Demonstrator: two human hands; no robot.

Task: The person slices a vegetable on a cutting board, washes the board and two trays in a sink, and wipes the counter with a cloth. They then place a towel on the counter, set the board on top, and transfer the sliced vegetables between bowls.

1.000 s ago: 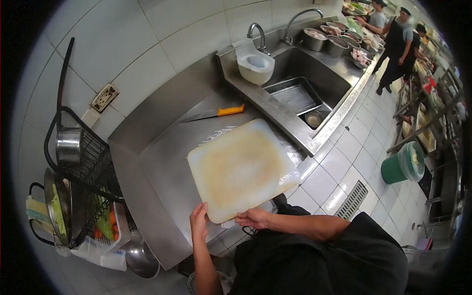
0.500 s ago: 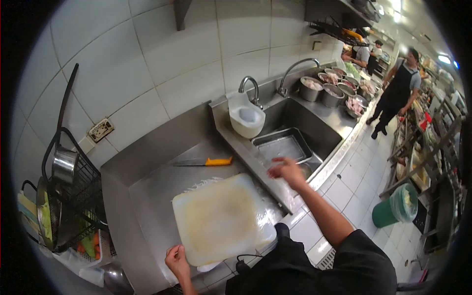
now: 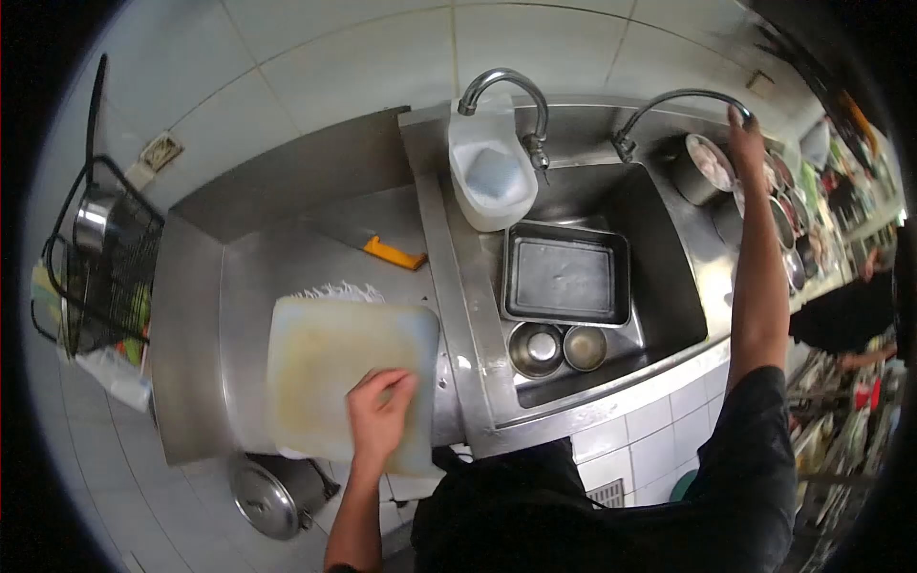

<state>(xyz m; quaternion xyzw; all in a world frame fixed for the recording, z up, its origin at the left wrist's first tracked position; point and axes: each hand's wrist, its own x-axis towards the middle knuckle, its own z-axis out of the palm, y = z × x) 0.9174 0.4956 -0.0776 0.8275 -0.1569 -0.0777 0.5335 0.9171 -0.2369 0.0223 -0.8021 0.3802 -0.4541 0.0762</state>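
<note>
My right hand reaches out to the far right and is closed around the end of the curved spout of the right faucet. My left hand hovers over the worn, yellowed cutting board, its fingers curled in and no object visible in them. The board lies in the left steel basin, over a little heap of white shreds. Beyond it lies a knife with an orange handle; its blade points left.
In the right sink sit a rectangular metal tray and two small metal bowls. A white plastic container stands under the left faucet. Several pots of meat line the counter. A person is at right.
My right hand has gone from above the sink's front edge to the right faucet's spout. My left hand has moved from the board's near corner to over it. The view has turned right and closer.
</note>
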